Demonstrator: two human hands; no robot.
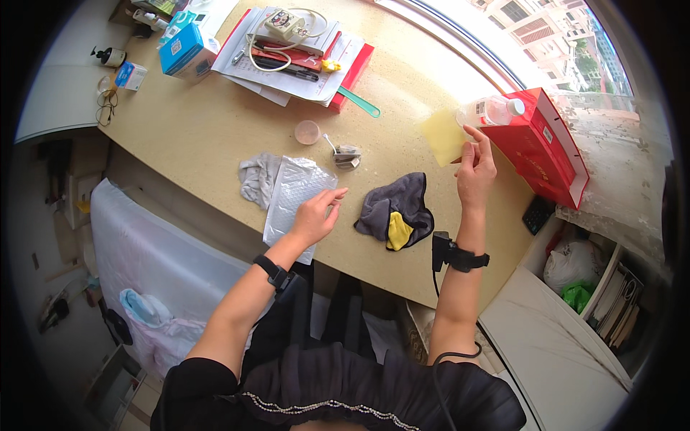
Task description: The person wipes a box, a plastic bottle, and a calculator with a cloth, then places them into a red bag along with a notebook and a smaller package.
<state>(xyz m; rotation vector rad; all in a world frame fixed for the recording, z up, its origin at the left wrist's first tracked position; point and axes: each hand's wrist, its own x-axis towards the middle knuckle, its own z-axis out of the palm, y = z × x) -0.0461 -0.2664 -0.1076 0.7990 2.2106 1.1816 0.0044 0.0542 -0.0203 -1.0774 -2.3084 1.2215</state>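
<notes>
My right hand (476,175) pinches a thin yellow sheet (443,134) by its lower right side, thumb against fingers. Just beyond the sheet lies a clear plastic bottle (485,110) with a white cap. My left hand (315,216) hovers over or rests on a silvery bubble mailer (291,186); contact cannot be made out. Its fingers are loosely bent, with nothing between them. A crumpled light grey cloth (260,178) touches the mailer's left side. Between my hands sits a bunched dark grey cloth (377,210) with a yellow patch (399,231).
A small container (346,157) and a round pinkish lid (307,132) stand on the desk (215,145). Farther back are stacked papers (242,75) with a charger (284,22) and a green handle (360,102). At right stand a red paper bag (531,148) and a black calculator (538,214).
</notes>
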